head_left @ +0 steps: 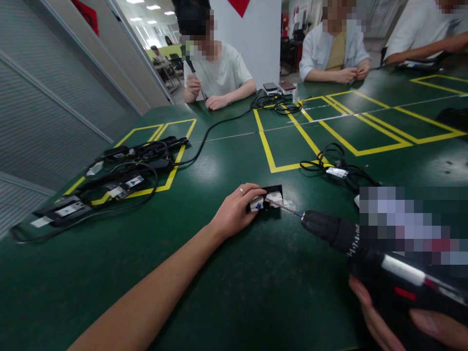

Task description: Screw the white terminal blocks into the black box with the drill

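My left hand (237, 209), with a ring on one finger, grips a small black box-like part with white pieces (274, 196) against the green table. A blue spot shows on the part near my fingertips. In my right hand (380, 312), at the lower right, is a black cordless drill (395, 273) with red marks. Its long thin bit (288, 208) points left, and the tip meets or lies just over the white area of the part; I cannot tell which. The drill body hides some of my right fingers.
Black adapters with cables (120, 175) lie at the left inside yellow tape lines. A coiled black cable (340, 168) sits right of centre, another cable bundle (278, 102) farther back. Several people sit across the green table (204, 302); one person (223, 68) holds a screwdriver-like tool.
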Action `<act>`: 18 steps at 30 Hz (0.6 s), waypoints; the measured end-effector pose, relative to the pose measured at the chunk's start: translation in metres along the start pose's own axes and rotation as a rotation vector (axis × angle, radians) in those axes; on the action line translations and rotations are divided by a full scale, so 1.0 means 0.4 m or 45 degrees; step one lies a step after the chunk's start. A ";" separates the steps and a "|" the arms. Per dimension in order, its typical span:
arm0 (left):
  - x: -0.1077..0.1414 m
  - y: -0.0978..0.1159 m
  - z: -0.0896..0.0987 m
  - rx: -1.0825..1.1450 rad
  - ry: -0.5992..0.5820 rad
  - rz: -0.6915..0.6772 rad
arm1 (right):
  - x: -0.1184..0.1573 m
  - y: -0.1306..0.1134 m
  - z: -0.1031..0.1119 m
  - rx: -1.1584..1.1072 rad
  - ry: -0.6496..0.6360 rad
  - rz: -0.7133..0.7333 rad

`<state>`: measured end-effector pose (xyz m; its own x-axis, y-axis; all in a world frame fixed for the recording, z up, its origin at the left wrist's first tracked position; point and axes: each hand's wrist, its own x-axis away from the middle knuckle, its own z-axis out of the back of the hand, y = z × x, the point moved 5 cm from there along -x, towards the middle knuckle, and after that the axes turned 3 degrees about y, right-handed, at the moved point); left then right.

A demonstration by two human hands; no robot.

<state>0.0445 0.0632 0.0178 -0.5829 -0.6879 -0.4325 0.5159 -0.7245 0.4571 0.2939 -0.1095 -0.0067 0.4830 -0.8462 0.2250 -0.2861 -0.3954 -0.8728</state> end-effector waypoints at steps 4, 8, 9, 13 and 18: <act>-0.001 0.001 0.000 -0.009 -0.008 0.005 | 0.002 0.005 0.006 -0.134 0.120 0.008; -0.002 0.002 0.001 -0.019 -0.006 0.015 | -0.003 0.005 0.011 -0.343 0.182 -0.025; -0.002 0.003 0.002 -0.017 -0.002 0.013 | -0.007 0.002 0.010 -0.383 0.169 -0.036; -0.002 0.007 0.003 -0.018 0.011 0.002 | -0.020 -0.009 0.009 -0.502 0.167 -0.038; 0.000 0.003 -0.001 -0.054 0.009 0.000 | -0.016 -0.007 0.005 -0.465 0.201 -0.016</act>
<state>0.0453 0.0625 0.0181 -0.5785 -0.6879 -0.4384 0.5419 -0.7258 0.4237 0.2934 -0.1024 -0.0064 0.3635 -0.8736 0.3235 -0.5699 -0.4832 -0.6646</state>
